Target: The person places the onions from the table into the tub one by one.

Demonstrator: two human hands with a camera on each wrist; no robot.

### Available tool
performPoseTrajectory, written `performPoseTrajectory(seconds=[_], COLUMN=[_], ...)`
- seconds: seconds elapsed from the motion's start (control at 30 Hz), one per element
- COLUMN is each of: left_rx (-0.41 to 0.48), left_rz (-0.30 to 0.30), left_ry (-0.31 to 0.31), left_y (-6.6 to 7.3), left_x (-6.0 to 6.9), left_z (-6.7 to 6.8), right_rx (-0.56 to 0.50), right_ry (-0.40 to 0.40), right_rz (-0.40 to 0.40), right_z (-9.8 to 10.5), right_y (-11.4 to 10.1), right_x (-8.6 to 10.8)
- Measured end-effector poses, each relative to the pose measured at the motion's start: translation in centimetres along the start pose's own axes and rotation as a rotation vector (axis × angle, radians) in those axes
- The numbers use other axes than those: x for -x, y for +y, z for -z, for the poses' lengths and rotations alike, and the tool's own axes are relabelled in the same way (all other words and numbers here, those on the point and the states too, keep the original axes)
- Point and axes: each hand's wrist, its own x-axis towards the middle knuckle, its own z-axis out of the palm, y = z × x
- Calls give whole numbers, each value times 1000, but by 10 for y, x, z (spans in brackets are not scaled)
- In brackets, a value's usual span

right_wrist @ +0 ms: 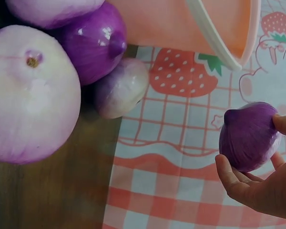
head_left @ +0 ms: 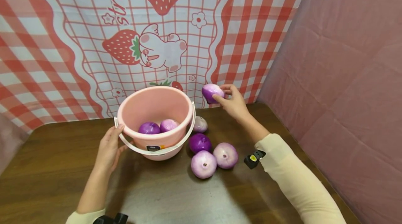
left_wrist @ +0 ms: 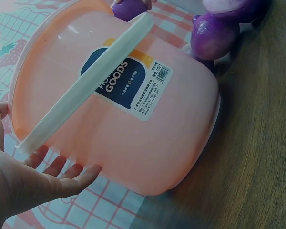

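A pink bucket with a white handle stands on the table, tilted a little, two purple onions inside it. At its left rim my left hand grips the edge, thumb on the rim and fingers against the outer wall; the left wrist view shows the hand beside the labelled bucket wall. My right hand holds a purple and white onion in the air, right of the bucket and above the table's back edge. In the right wrist view, fingers and thumb pinch this onion.
Right of the bucket lie several onions: a small pale one, a dark purple one and two pale ones in front. Behind the wooden table hangs a strawberry-print cloth, with a pink cloth at the right.
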Motion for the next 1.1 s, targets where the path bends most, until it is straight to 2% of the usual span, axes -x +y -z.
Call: performPoseTrajectory(seconds=[0.33, 0.6, 1.1], left_rx=[3, 4, 10], left_rz=[-6, -3, -8], left_ry=[-1, 1, -5], left_y=[0, -1, -1], left_x=[0, 0, 0], left_z=[-1, -1, 0], right_rx=[-33, 45, -10], right_ry=[-32, -11, -35], right_rz=[65, 108, 129], right_z=[-2, -2, -6], right_y=[-15, -22, -32], right_x=[7, 10, 12])
